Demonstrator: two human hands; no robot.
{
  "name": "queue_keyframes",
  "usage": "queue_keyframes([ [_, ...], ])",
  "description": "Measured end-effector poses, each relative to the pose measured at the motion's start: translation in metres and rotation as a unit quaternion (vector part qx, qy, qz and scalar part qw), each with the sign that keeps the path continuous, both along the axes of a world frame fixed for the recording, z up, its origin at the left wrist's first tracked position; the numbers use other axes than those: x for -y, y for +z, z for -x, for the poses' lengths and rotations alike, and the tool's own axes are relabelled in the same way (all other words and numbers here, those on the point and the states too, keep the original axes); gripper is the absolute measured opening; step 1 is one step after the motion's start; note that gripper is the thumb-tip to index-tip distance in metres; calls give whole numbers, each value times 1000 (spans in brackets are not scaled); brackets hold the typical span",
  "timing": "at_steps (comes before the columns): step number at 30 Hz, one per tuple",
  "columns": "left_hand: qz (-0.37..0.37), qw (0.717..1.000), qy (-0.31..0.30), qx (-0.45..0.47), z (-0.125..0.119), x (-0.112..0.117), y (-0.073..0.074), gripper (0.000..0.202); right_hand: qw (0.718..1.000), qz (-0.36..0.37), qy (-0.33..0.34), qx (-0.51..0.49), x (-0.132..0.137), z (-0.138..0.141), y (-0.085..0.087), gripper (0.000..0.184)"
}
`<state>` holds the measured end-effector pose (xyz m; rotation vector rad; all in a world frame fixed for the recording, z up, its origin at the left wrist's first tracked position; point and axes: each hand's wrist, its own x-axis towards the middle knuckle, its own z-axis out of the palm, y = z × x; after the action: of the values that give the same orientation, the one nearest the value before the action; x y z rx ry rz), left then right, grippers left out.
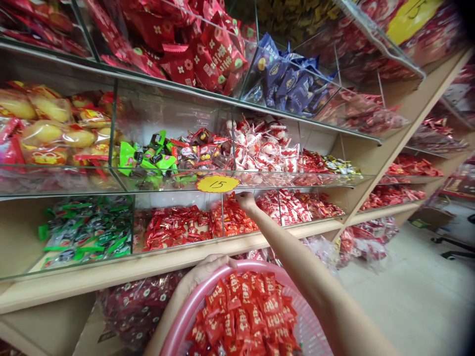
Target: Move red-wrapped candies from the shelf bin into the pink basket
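**Hands at candy shelf, basket held**

Left hand grips rim of pink basket, which is filled with red candies. Right hand reaches into shelf bin of red packets; fingers curled, grasp cannot be told.

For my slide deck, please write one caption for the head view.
Right hand reaches into a bin of red candies; left hand holds a pink basket.

A pink basket holds red sweets with white lettering; the price tag is yellow.
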<state>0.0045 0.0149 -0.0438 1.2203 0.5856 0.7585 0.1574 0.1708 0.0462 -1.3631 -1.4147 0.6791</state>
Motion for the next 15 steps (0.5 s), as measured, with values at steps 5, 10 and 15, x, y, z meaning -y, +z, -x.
queue_keyframes([
  [5,-15,999,15,-25,1,0,-1,31,995,42,38,-78,55,-21,13,21],
  [10,10,1000,21,-20,1,4,1,30,965,122,158,-173,135,-50,14,31],
  [15,8,999,34,4,-3,11,12,33,943,192,213,-168,196,-57,3,32],
])
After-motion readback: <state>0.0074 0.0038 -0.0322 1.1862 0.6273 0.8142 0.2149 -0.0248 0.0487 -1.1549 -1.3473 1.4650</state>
